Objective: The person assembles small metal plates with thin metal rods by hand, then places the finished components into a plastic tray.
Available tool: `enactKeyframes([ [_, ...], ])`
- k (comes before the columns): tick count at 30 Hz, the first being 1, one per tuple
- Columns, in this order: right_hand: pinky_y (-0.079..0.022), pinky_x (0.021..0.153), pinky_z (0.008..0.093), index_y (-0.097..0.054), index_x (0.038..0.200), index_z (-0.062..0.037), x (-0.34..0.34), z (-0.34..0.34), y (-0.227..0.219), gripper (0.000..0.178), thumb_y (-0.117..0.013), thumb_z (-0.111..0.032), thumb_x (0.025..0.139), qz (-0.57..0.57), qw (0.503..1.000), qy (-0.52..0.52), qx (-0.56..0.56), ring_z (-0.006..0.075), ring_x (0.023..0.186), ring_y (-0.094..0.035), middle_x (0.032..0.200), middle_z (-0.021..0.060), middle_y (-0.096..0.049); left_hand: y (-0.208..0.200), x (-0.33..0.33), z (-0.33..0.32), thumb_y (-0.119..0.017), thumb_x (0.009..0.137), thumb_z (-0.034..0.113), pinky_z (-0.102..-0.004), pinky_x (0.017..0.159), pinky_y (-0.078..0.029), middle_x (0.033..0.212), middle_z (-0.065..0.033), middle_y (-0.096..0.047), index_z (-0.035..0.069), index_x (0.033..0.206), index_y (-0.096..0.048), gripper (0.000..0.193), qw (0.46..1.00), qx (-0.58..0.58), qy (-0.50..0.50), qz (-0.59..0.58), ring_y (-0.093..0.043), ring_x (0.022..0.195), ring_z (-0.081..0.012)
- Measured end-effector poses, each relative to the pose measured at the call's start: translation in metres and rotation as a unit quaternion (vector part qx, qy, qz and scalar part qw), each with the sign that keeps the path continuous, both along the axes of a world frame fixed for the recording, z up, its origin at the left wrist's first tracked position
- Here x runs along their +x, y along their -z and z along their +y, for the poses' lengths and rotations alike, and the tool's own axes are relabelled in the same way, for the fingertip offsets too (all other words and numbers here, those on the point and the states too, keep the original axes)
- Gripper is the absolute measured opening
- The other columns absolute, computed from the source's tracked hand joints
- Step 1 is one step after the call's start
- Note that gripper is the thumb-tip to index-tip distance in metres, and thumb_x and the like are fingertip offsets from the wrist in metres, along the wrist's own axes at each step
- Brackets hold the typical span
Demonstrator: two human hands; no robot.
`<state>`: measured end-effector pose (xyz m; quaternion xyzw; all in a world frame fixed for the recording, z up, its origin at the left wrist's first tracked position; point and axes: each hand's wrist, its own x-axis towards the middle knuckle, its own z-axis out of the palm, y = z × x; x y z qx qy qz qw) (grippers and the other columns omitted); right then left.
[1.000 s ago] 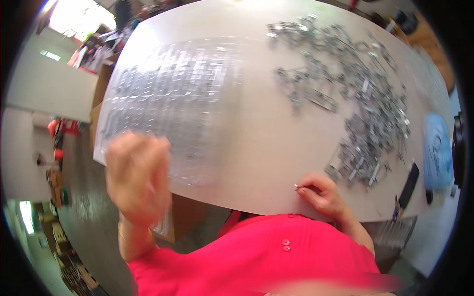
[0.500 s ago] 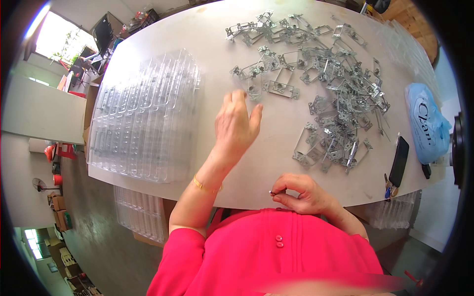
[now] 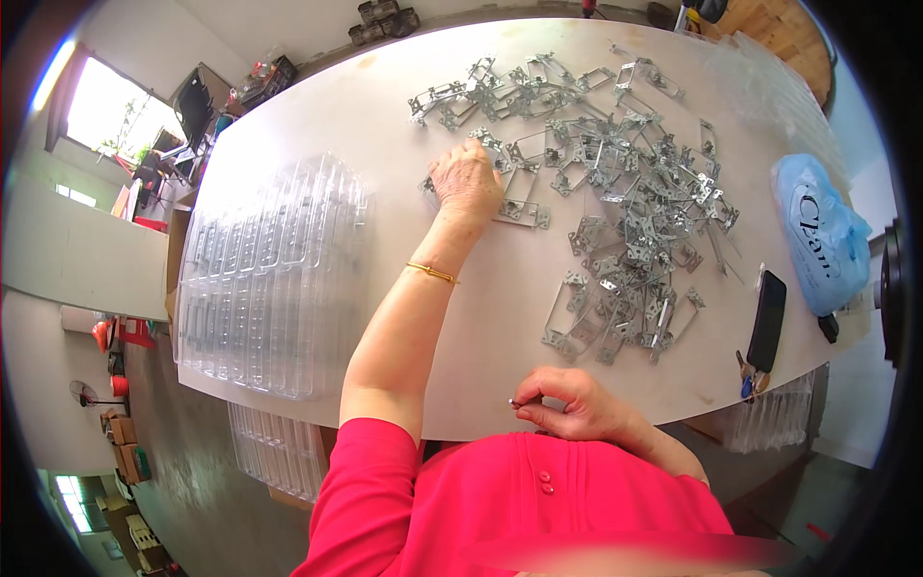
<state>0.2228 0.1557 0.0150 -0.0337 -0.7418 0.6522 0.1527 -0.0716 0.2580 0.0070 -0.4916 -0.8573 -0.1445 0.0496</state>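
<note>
My left hand [image 3: 465, 183] reaches out to the near left part of a loose heap of thin metal brackets [image 3: 625, 183]. Its fingers are bent down over a metal bracket there, and the back of the hand hides most of the fingertips. Another bracket [image 3: 524, 213] lies just right of the wrist. Close to my body, at the table's front edge, my right hand [image 3: 572, 402] is closed in a pinch. A tiny light tip [image 3: 512, 402] pokes out between thumb and forefinger; the rest of what it holds is hidden.
Stacked clear plastic trays [image 3: 260, 288] stand on the left of the pale table [image 3: 423, 365]. At the right lie a black phone [image 3: 766, 322], keys [image 3: 750, 378] and a blue plastic bag [image 3: 822, 236]. Clear plastic sheets [image 3: 769, 87] lie at the far right.
My left hand has moved farther out over the table and onto the brackets, its fingers bending down. The right hand keeps its pinch near my body. The whole view has shifted slightly.
</note>
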Motion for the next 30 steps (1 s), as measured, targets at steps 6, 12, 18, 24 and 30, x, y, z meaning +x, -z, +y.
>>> enactKeyframes([
  [6,-0.054,0.069,0.0316,-0.067,0.100,-0.0021,0.000,0.001,0.005,0.013,-0.074,-0.001,0.090,-0.010,1.000,0.013,-0.025,0.0203,0.081,-0.068,0.093,0.0090,-0.070,0.006,-0.002,-0.004,-0.074,0.085,0.018,-0.0502,0.108,-0.042,0.104,-0.0176,-0.071,0.001,0.114,-0.060,0.036,0.995,0.069,0.048,-0.050,-0.068,0.103,-0.0353],
  [12,-0.054,0.070,0.0313,-0.068,0.102,-0.0018,-0.004,0.000,-0.002,0.014,-0.074,-0.001,0.090,-0.064,0.997,0.003,-0.052,0.0206,0.081,-0.068,0.094,0.0096,-0.070,-0.010,0.023,-0.038,-0.074,0.086,0.011,-0.0466,0.092,-0.050,0.112,-0.0180,-0.070,0.001,0.118,-0.062,0.035,0.979,0.153,0.096,-0.095,-0.067,0.101,-0.0380],
  [18,-0.054,0.071,0.0330,-0.068,0.101,-0.0014,-0.009,-0.002,-0.001,0.015,-0.074,0.001,0.088,-0.022,1.000,-0.011,0.014,0.0236,0.082,-0.070,0.093,0.0113,-0.071,-0.024,0.063,-0.101,-0.074,0.086,0.011,-0.0437,0.081,-0.055,0.110,-0.0192,-0.070,0.002,0.118,-0.063,0.035,0.956,0.249,0.124,-0.088,-0.069,0.096,-0.0356],
  [24,-0.053,0.070,0.0331,-0.066,0.097,-0.0009,-0.012,0.003,-0.025,0.014,-0.073,0.004,0.086,-0.054,0.999,0.006,-0.006,0.0237,0.078,-0.069,0.089,0.0112,-0.070,-0.033,0.079,-0.141,-0.076,0.085,0.008,-0.0357,0.082,-0.056,0.109,-0.0155,-0.070,0.001,0.121,-0.062,0.039,0.936,0.287,0.148,-0.141,-0.070,0.094,-0.0268],
  [30,-0.050,0.076,0.0288,-0.064,0.102,-0.0013,-0.014,0.023,-0.040,0.015,-0.072,0.004,0.090,0.067,0.991,0.116,0.019,0.0157,0.083,-0.064,0.093,0.0082,-0.067,-0.038,0.063,-0.176,-0.060,0.104,0.014,-0.0351,0.085,-0.058,0.107,-0.0163,-0.072,-0.002,0.123,-0.061,0.025,0.621,0.232,0.076,-0.744,-0.071,0.096,-0.0232],
])
